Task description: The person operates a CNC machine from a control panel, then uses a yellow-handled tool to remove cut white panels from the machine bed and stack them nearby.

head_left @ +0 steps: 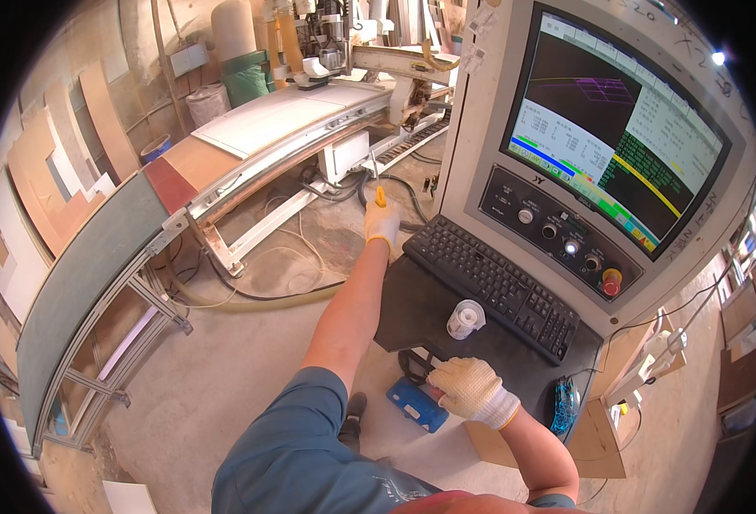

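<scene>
My left hand [381,224], in a pale knit glove, reaches forward and grips a yellow-handled screwdriver [378,184] with its metal tip pointing up, just left of the black keyboard [494,283]. My right hand [471,391], also gloved, rests with curled fingers on the near edge of the dark console shelf [421,313]; nothing shows in it. A small white roll [465,319] stands on the shelf between my hands. Above the keyboard sit a control panel with knobs and a red button [611,282] and a lit monitor [614,128].
A long machine bed [249,141] with a white panel and a routing head [327,43] runs from the left to the back. Cables and hoses [267,295] lie on the dusty floor. A blue box [417,405] lies below the shelf. Boards lean at left.
</scene>
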